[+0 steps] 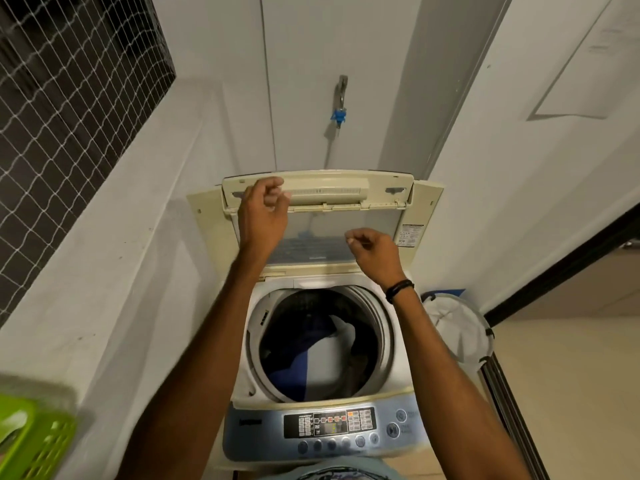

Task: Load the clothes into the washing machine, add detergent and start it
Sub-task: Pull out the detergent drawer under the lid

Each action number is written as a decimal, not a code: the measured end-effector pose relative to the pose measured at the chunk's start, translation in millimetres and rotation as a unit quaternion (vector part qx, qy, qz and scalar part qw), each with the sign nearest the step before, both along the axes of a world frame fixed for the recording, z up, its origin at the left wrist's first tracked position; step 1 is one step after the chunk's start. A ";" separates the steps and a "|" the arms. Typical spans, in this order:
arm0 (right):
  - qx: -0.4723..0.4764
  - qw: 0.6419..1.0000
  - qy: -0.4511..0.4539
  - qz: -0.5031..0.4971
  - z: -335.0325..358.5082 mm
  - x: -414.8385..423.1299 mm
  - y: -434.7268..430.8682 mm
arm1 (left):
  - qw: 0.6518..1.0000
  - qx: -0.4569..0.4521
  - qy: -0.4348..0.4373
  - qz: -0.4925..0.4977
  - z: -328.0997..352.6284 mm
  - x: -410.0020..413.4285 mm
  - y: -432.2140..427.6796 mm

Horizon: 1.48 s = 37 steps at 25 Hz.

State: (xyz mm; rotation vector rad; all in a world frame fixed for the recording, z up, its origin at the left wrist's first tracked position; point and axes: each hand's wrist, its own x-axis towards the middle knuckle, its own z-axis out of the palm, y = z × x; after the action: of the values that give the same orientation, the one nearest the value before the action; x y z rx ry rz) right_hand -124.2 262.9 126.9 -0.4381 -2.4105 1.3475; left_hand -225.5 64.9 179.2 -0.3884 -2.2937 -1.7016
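Note:
A cream top-loading washing machine (398, 382) stands below me with its folding lid (374, 192) raised upright against the wall. Blue, white and dark clothes (311, 362) lie in the drum. My left hand (265, 220) is up in front of the lid's left upper panel, fingers loosely curled, with the fingertips showing and nothing in them. My right hand (375, 252), with a dark band at the wrist, hovers before the lid's glass pane, fingers curled and holding nothing. The blue control panel (329, 426) faces me at the front edge. No detergent is in view.
A white mesh laundry hamper (457, 327) stands to the right of the machine. A green plastic basket (34, 438) sits on the ledge at lower left. A wall tap with a blue fitting (340, 114) hangs above the machine. A netted window (69, 98) is at left.

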 end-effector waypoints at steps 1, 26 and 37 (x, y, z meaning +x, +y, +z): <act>0.000 1.000 0.009 0.002 4.1 -5.3 2.1 | 1.000 -0.019 0.012 0.005 5.4 -6.7 2.7; -0.593 0.738 -0.266 -0.182 -222.3 -81.1 -47.6 | 0.910 -0.389 0.119 0.077 -34.9 -103.3 41.4; -0.717 0.642 -0.041 -0.269 -250.6 -89.0 -80.1 | 0.904 -0.396 0.133 0.091 -41.1 -105.9 43.6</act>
State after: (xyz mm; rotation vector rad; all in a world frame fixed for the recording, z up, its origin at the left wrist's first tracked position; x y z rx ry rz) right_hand -213.1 182.8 -123.7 -1.3971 -0.5048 2.5566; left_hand -331.3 108.4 138.1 -0.4926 -2.5971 -0.5171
